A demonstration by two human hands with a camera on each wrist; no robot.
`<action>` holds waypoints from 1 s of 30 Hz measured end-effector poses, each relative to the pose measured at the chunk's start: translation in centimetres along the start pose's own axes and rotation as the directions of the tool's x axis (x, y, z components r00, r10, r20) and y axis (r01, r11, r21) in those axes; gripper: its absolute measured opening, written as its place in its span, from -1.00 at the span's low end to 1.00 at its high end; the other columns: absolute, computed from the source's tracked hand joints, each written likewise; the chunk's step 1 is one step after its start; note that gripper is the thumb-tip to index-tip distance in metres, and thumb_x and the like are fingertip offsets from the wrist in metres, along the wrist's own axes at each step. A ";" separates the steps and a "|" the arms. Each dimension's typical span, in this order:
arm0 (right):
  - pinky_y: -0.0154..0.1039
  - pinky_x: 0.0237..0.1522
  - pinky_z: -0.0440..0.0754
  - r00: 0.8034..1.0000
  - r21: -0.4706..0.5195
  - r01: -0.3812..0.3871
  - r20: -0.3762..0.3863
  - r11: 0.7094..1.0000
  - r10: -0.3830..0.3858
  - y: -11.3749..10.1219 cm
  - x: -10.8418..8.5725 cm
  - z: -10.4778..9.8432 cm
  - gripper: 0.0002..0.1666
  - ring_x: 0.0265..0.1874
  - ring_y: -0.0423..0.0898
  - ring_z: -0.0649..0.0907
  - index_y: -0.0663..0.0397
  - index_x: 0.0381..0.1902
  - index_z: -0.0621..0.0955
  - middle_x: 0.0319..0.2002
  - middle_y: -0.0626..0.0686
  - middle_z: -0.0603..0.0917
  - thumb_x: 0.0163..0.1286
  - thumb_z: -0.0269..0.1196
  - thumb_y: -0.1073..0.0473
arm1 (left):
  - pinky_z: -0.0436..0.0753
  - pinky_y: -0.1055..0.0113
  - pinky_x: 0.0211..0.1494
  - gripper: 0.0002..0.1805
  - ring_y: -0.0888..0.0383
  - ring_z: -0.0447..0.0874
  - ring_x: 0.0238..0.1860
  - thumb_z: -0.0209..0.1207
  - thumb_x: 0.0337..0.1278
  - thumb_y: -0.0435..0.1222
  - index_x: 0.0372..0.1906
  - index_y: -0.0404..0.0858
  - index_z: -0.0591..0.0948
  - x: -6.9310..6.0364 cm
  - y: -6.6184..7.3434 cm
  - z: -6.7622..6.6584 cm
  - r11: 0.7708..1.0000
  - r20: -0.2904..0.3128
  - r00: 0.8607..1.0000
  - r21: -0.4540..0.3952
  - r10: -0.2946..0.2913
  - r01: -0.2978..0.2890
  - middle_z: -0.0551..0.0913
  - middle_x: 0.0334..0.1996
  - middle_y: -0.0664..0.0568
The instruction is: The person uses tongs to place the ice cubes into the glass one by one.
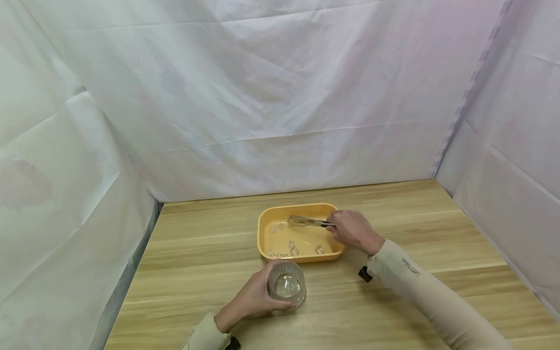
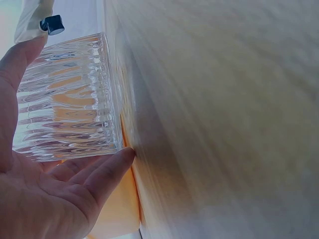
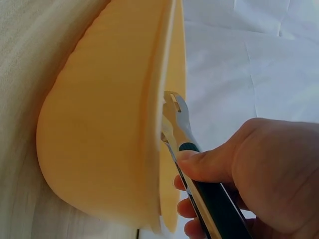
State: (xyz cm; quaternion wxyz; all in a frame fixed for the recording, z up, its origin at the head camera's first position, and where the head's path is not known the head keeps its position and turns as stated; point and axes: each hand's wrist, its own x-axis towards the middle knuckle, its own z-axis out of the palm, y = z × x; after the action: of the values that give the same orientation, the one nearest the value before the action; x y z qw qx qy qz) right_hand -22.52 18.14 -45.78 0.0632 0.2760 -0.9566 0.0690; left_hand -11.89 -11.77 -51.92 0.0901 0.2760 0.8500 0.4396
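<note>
My left hand (image 1: 258,291) holds a ribbed clear glass (image 1: 287,286) from its left side, thumb and fingers around it, just in front of a yellow basin (image 1: 262,238). In the left wrist view the glass (image 2: 70,99) stands close to the tabletop. With my right hand (image 1: 352,228) I grip metal tongs (image 1: 304,221) with dark handles over the basin's right rim. The tongs' heads reach down inside the basin, partly hidden by its wall in the right wrist view. Several clear ice-like pieces (image 1: 293,251) lie on the basin floor, and something clear is in the glass.
The wood-grain table (image 1: 197,253) extends on both sides of the basin. White cloth sheets (image 1: 271,97) hang behind the table and along its left and right sides. The basin's rim stands up between the glass and the tongs.
</note>
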 end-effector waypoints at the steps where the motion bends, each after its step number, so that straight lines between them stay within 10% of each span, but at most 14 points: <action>1: -0.30 -0.56 0.49 1.000 0.001 0.002 -0.006 1.000 -0.002 0.1 -0.1 -0.1 -0.87 -0.57 -0.22 0.53 0.01 -0.41 0.69 -0.37 -0.03 0.69 0.34 0.32 0.13 | 0.57 0.11 0.21 0.05 0.10 0.58 0.16 0.53 -0.26 0.12 0.39 0.01 0.23 0.0 0.0 0.0 1.000 0.000 1.000 -0.001 -0.002 0.002 0.55 0.19 0.13; 30: -0.34 -0.55 0.45 0.991 0.010 0.032 -0.130 0.999 -0.031 -0.1 -2.5 -3.8 -0.87 -0.60 -0.30 0.46 0.01 -0.24 0.74 -0.43 -0.11 0.60 0.33 0.35 0.10 | 0.58 0.12 0.20 0.05 0.10 0.59 0.15 0.52 -0.24 0.13 0.39 -0.09 0.25 0.0 0.0 0.0 1.000 0.008 1.000 -0.009 0.009 -0.009 0.56 0.20 0.10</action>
State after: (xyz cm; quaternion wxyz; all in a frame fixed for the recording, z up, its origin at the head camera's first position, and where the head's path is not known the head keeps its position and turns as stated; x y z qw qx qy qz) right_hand -20.11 20.00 -42.45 0.1249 0.2863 -0.9455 0.0915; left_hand -11.93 -11.77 -51.92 0.0928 0.2812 0.8464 0.4426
